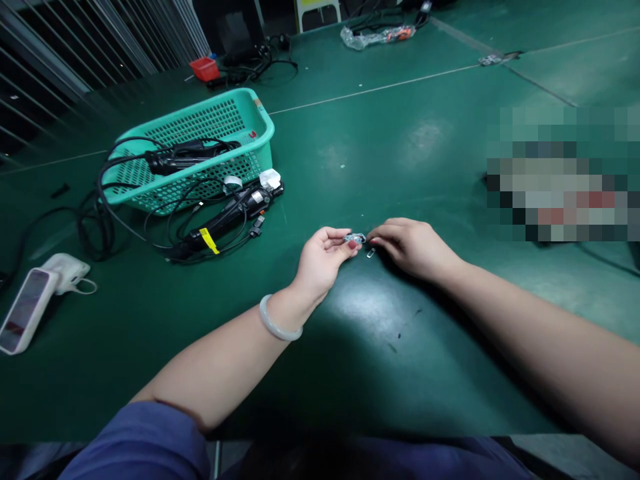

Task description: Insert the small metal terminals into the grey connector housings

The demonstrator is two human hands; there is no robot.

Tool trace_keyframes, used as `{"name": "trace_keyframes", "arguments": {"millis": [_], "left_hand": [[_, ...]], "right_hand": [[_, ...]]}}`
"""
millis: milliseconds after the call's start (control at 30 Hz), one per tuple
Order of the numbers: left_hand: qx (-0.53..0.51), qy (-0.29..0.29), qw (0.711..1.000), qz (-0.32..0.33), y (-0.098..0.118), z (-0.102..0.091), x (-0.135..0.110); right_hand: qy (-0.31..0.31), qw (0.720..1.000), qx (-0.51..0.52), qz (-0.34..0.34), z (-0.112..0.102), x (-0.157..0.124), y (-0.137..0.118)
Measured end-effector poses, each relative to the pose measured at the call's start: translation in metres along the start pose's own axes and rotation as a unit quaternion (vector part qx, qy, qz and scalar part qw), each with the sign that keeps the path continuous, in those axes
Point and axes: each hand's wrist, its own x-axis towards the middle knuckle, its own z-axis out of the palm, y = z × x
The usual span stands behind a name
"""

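Between the thumb and fingers of my left hand [323, 260] is a small bluish-grey, shiny piece [356, 238], too small to name. A pale bracelet [280, 325] circles the left wrist. My right hand [413, 247] is close by on the right, its fingertips bent and drawn together beside the small piece. Whether they grip anything is hidden. Just below the fingertips a tiny bright rectangular frame-like piece [371, 253] shows against the green table [320, 373]; I cannot tell whether it lies there or hangs from the fingers.
A green basket [260, 160] with black cabled tools stands at the left; another black corded tool [225, 217] lies before it. A white device [27, 313] rests far left. A red tray [205, 69] and a plastic-wrapped item [377, 36] sit at the back. A blurred patch covers the right.
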Motion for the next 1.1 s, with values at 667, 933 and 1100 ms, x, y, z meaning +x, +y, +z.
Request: {"name": "trace_keyframes", "arguments": {"millis": [667,933,1100], "left_hand": [[-0.004,0.003,1.0,0.002,-0.001,0.0,0.0],[0.015,-0.005,1.0,0.01,-0.002,-0.001,0.001],[0.046,-0.024,0.999,0.008,-0.001,0.0,-0.001]], "right_hand": [[-0.009,0.999,-0.041,0.03,-0.002,-0.005,-0.001],[0.016,0.994,-0.103,0.014,-0.002,-0.004,-0.001],[0.127,0.988,-0.085,0.023,-0.021,-0.004,-0.014]]}}
